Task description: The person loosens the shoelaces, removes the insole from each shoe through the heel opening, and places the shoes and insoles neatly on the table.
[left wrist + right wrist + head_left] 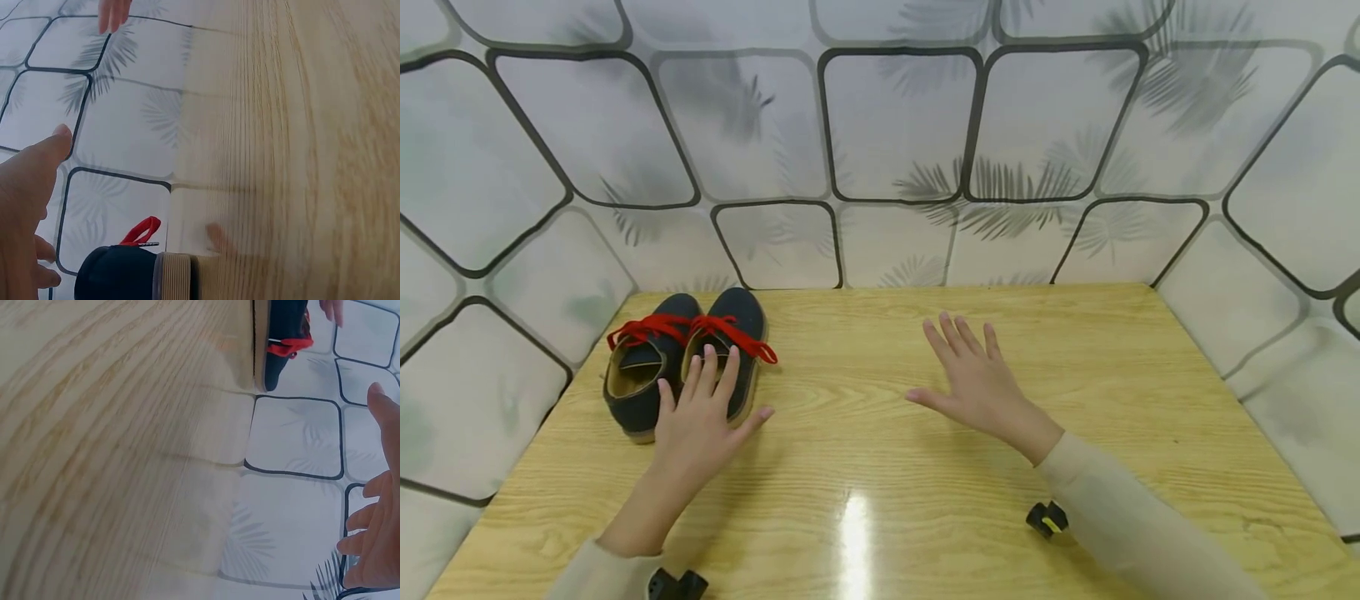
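Your left hand (694,427) is spread wide, fingers straight and thumb out, holding nothing; in the head view it overlaps the near ends of the shoes. Your right hand (981,382) is likewise spread and without a hold, well apart from them over the light, wood-grained table (857,367). The two low, dark navy shoes with tan soles, one left (672,360) and one right (748,371), stand upright side by side at the table's far left, toes toward the patterned pale wall (895,125). Expect them to be light and hardly fragile: the uppers look like soft fabric that would give under a squeeze, the soles stiffer and not slippery. You would best pinch each at the heel collar, or grip low along the sides near the sole; the loose red laces (743,337) would make a poor handle.
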Motion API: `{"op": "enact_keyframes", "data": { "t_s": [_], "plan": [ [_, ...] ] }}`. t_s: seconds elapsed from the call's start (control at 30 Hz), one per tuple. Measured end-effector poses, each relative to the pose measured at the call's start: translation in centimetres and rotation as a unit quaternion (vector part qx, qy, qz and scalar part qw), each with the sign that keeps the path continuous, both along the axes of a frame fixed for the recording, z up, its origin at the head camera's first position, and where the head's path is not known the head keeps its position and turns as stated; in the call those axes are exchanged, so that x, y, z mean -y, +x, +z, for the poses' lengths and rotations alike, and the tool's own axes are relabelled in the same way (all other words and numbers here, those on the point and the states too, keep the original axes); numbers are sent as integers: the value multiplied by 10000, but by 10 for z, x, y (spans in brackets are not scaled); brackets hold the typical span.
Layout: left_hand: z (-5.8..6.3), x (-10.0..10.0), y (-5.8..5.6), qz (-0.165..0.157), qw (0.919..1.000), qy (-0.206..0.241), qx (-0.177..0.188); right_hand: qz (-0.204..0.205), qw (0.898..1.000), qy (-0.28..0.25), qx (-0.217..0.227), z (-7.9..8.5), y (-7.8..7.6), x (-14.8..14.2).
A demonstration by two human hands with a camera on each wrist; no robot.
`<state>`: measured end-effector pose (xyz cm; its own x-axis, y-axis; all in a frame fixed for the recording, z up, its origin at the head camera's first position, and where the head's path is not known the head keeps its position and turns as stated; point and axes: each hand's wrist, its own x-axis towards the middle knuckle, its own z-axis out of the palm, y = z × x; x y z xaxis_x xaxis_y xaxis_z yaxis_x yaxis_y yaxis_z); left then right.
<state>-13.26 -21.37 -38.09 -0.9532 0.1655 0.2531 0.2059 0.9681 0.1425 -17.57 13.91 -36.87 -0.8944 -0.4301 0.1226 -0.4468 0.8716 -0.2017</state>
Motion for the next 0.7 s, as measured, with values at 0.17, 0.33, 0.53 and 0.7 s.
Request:
{"op": "enact_keyframes", "data": {
  "t_s": [0.17, 0.33, 0.53, 0.7],
  "plan": [
    [-3, 7, -1, 44, 9999, 22, -111, 75, 9999, -29, -74, -2, -4, 11],
    [-3, 12, -1, 98, 9997, 59, -201, 218, 9984, -165, -497, -3, -7, 22],
    [-3, 18, 1, 148, 9996, 95, -226, 429, 9911, -488, -1164, -3, -7, 33],
    [-3, 24, 4, 289, 9989, 86, -357, 534, 9904, -275, -1246, -3, -5, 44]
  ]
}}
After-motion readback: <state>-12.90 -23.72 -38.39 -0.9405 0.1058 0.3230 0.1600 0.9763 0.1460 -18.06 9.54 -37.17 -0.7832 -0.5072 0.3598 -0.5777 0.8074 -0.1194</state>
